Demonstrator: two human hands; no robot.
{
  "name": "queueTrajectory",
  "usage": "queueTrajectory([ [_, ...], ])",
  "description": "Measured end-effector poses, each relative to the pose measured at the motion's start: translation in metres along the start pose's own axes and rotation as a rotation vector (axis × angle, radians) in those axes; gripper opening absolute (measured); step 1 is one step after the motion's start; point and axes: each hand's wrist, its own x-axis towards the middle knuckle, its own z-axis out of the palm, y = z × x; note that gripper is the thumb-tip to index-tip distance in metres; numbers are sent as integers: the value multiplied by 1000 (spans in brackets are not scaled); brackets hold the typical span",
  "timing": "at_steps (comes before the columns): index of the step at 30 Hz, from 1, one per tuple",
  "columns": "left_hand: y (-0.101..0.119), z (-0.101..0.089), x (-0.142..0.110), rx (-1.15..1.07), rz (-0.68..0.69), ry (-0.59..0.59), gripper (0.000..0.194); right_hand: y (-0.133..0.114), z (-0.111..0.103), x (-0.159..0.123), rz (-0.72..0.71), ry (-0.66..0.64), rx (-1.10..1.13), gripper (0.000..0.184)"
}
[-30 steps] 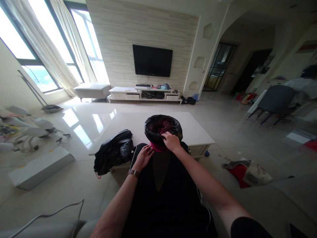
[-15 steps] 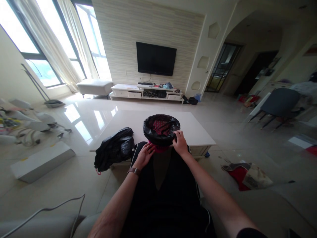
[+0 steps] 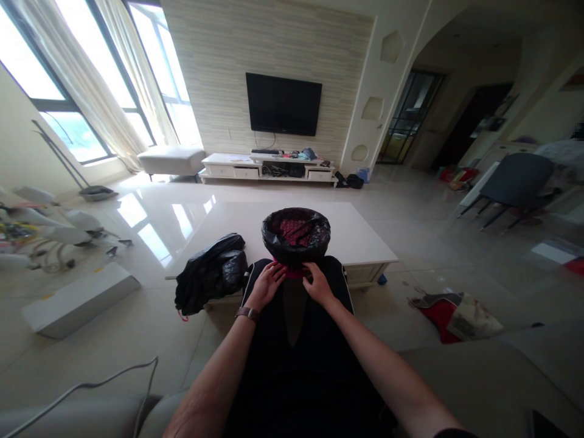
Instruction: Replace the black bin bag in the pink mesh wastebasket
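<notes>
A pink waste basket (image 3: 292, 272) stands upright at the near edge of the white coffee table (image 3: 365, 248), between my knees. A black garbage bag (image 3: 296, 250) lines it and is folded down over the rim; red latticework shows inside. My left hand (image 3: 267, 285) rests against the basket's near left side, fingers stretched out and open. Opposite it, my right hand (image 3: 318, 285) touches the near right side just below the bag's folded edge, thumb and fingers apart. More black plastic bags (image 3: 212, 271) lie bunched on the table to the left.
A long white box (image 3: 82, 298) lies on the floor at left. Red and beige fabric bags (image 3: 451, 316) are on the floor at right. Beyond the table stand a TV cabinet (image 3: 228, 172) and a grey bench (image 3: 171, 161). A dark chair (image 3: 515, 182) is at far right.
My right hand has left the basket's right rim and moved down and left to its near side. My left hand has stayed in place. The bag's folded edge now hangs more evenly.
</notes>
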Motion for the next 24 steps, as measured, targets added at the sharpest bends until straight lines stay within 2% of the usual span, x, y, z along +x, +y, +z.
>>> queueTrajectory([
  [5, 0, 2, -1, 6, 4, -1, 28, 1, 0, -14, -47, 0, -67, 39],
  [8, -1, 4, -2, 37, 17, 12, 28, -7, 1, -18, -88, -51, -136, 40],
  [14, -7, 14, 0, 191, 87, 147, 36, -11, 3, -22, -136, -118, -288, 54],
  [19, -16, 27, 12, 312, 155, 278, 46, -9, 8, -25, -170, -156, -400, 56],
  [24, -19, 37, 23, 432, 261, 406, 57, -8, 9, -26, -164, -137, -456, 57],
])
